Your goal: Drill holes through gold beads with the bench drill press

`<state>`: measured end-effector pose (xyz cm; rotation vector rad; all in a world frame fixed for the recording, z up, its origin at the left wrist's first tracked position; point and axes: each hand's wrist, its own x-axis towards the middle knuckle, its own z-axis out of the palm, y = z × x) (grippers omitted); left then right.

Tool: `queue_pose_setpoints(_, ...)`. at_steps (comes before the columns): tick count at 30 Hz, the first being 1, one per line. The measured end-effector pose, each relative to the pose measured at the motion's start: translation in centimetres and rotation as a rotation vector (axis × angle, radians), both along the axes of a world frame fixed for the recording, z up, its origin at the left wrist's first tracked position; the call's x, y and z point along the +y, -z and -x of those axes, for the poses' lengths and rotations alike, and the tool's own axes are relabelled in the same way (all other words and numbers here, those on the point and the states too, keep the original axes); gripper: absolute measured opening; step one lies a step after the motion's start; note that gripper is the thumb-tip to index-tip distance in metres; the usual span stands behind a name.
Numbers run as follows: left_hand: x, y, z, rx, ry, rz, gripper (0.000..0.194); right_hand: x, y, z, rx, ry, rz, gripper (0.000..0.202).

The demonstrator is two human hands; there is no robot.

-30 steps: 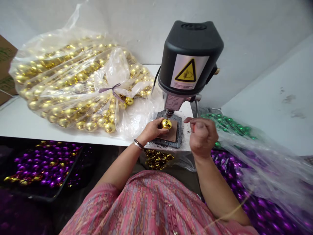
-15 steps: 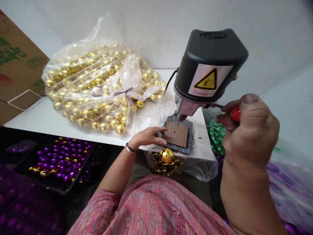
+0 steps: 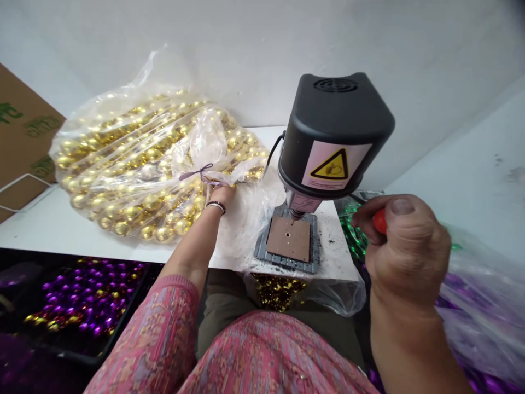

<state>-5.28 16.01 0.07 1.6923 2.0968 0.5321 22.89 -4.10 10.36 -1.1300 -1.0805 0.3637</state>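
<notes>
My right hand (image 3: 406,246) is wrapped round the red knob (image 3: 379,221) of the lever on the black drill press (image 3: 336,120). My left hand (image 3: 222,193) reaches into the gathered opening of the clear bag (image 3: 207,134), just under a purple tie (image 3: 197,172); plastic hides its fingers. Gold balls (image 3: 164,232) fill the bag. Beneath the drill bit lies a brown plate (image 3: 289,239) with a small hole, on the grey base. No ball rests on the plate.
Gold scraps (image 3: 279,290) hang in a plastic bag at the front edge of the white table (image 3: 45,227). Purple and gold balls (image 3: 90,295) fill a dark bin at lower left. A cardboard box (image 3: 28,142) stands at left.
My left hand has moved from beside the plate left into the bag's opening. The gold ball that was in the air below that hand is gone from view. The camera view has shifted.
</notes>
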Motion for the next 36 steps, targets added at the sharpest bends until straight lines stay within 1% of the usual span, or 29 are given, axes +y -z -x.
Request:
queue_pose_setpoints(3, -1.0, 0.3, -0.4, 0.06, -0.005, 0.042, 0.048, -0.1, 0.0, 0.2, -0.007, 0.0, -0.006, 0.038)
queue_pose_setpoints(5, -2.6, 0.2, -0.5, 0.063, 0.037, 0.03, 0.053, -0.1, 0.1, 0.2, -0.004, -0.011, -0.01, 0.039)
queue_pose_setpoints(6, -3.7, 0.0, -0.5, 0.023, 0.069, 0.022, 0.054, -0.1, 0.1, 0.2, 0.0, -0.022, -0.011, 0.04)
queue_pose_setpoints(7, -4.9, -0.2, -0.4, -0.065, 0.116, 0.014, 0.055, -0.1, 0.2, 0.2, 0.004, -0.032, -0.012, 0.041)
queue_pose_setpoints(8, -6.3, -0.5, -0.4, -0.213, 0.171, 0.02, 0.055, -0.1, 0.3, 0.1, 0.01, -0.041, -0.014, 0.041)
queue_pose_setpoints(10, -9.1, -1.1, -0.7, -0.583, 0.302, 0.09, 0.054, -0.1, 0.3, 0.1, 0.015, -0.047, -0.018, 0.042)
queue_pose_setpoints(11, -10.4, -1.4, -1.1, -0.726, 0.349, 0.126, 0.054, 0.0, 0.2, 0.2, 0.015, -0.043, -0.019, 0.043)
queue_pose_setpoints(12, -11.6, -1.6, -1.6, -0.829, 0.377, 0.156, 0.054, 0.0, 0.1, 0.2, 0.014, -0.035, -0.017, 0.044)
queue_pose_setpoints(13, -12.6, -1.8, -2.3, -0.89, 0.401, 0.18, 0.054, 0.0, 0.0, 0.2, 0.01, -0.03, -0.014, 0.044)
queue_pose_setpoints(14, -13.5, -2.0, -3.0, -0.908, 0.416, 0.192, 0.054, 0.1, -0.1, 0.2, 0.01, -0.031, -0.009, 0.045)
queue_pose_setpoints(16, -14.6, -2.0, -4.7, -0.86, 0.458, 0.193, 0.052, 0.2, -0.4, 0.2, 0.011, -0.059, -0.001, 0.046)
queue_pose_setpoints(19, -15.0, -1.0, -7.0, -0.776, 0.493, 0.173, 0.05, 0.2, -0.7, 0.0, -0.002, -0.116, 0.002, 0.046)
queue_pose_setpoints(21, -14.7, 0.0, -8.1, -0.763, 0.467, 0.171, 0.05, 0.1, -1.0, -0.1, -0.026, -0.127, 0.011, 0.046)
queue_pose_setpoints(24, -14.3, 1.3, -8.9, -0.707, 0.414, 0.161, 0.051, 0.0, -1.7, -0.2, -0.063, -0.124, 0.03, 0.046)
queue_pose_setpoints(26, -14.1, 1.7, -9.1, -0.673, 0.4, 0.148, 0.05, 0.3, -2.4, -0.3, -0.077, -0.107, 0.038, 0.046)
queue_pose_setpoints(29, -14.0, 1.8, -9.2, -0.649, 0.411, 0.139, 0.047, 1.3, -3.5, -0.6, -0.097, -0.091, 0.046, 0.05)
queue_pose_setpoints(32, -14.0, 1.6, -9.2, -0.58, 0.439, 0.127, 0.047, 2.5, -4.5, -1.2, -0.113, -0.106, 0.055, 0.053)
queue_pose_setpoints(36, -14.1, 1.2, -9.7, -0.452, 0.456, 0.06, 0.052, 3.6, -5.4, -1.6, -0.097, -0.137, 0.082, 0.047)
